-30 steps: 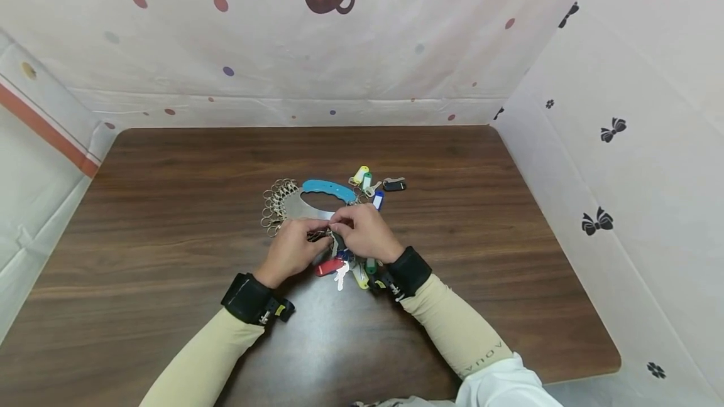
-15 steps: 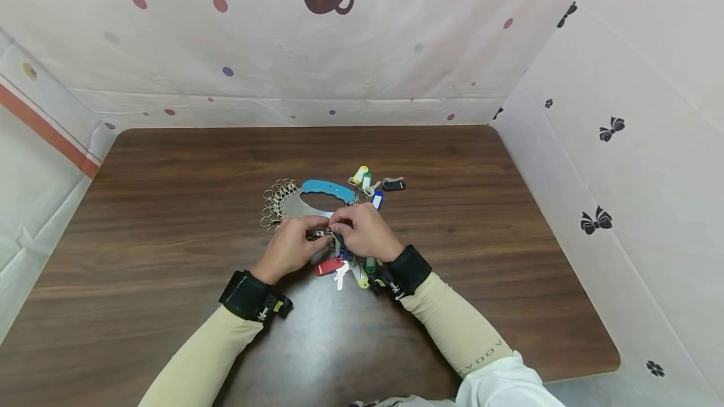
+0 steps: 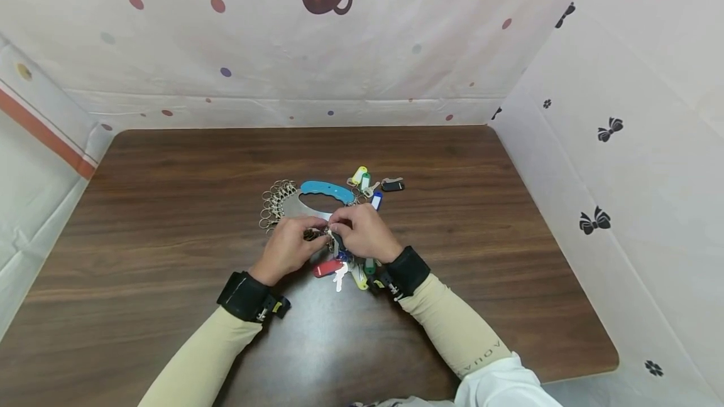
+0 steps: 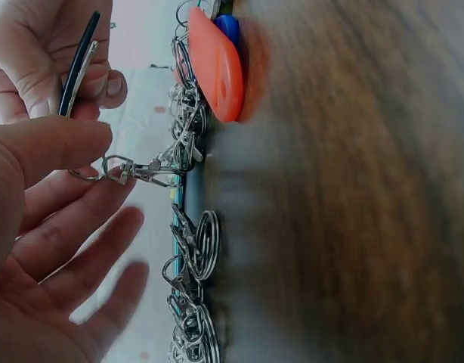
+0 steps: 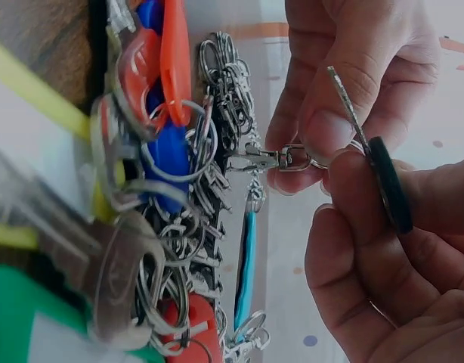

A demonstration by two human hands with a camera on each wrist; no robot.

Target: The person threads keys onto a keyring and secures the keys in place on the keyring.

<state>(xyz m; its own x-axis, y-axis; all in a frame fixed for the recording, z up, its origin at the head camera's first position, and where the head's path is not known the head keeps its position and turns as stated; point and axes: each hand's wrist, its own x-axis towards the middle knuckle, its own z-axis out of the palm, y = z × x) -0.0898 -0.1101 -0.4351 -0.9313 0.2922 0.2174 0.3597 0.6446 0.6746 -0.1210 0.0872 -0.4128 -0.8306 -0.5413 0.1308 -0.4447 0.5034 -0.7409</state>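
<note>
My left hand (image 3: pixel 288 250) pinches a split ring (image 4: pixel 82 175) between thumb and index finger, other fingers spread. A metal swivel clasp (image 4: pixel 141 170) joins that ring to the row of clasps on a silver curved plate (image 3: pixel 300 208) with a blue handle (image 3: pixel 327 190). My right hand (image 3: pixel 367 231) meets the left fingertips and grips a key (image 5: pixel 344 98) and its black piece (image 5: pixel 389 185), seen edge-on, between thumb and index finger. Whether the key's end is threaded on the ring is hidden by fingertips.
Several bare rings (image 3: pixel 271 206) hang along the plate's left edge. Below the hands lie a red tag (image 3: pixel 328 267), a silver key (image 3: pixel 340 275) and a yellow tag (image 3: pixel 359 276). Farther back are a black tag (image 3: pixel 393 186) and a blue tag (image 3: pixel 376 200) on the wooden table (image 3: pixel 170 237).
Both hands stay almost in place over the plate, fingertips together. The left hand and wrist shift very slightly; the head view drifts a little. The tags and plate lie as before.
</note>
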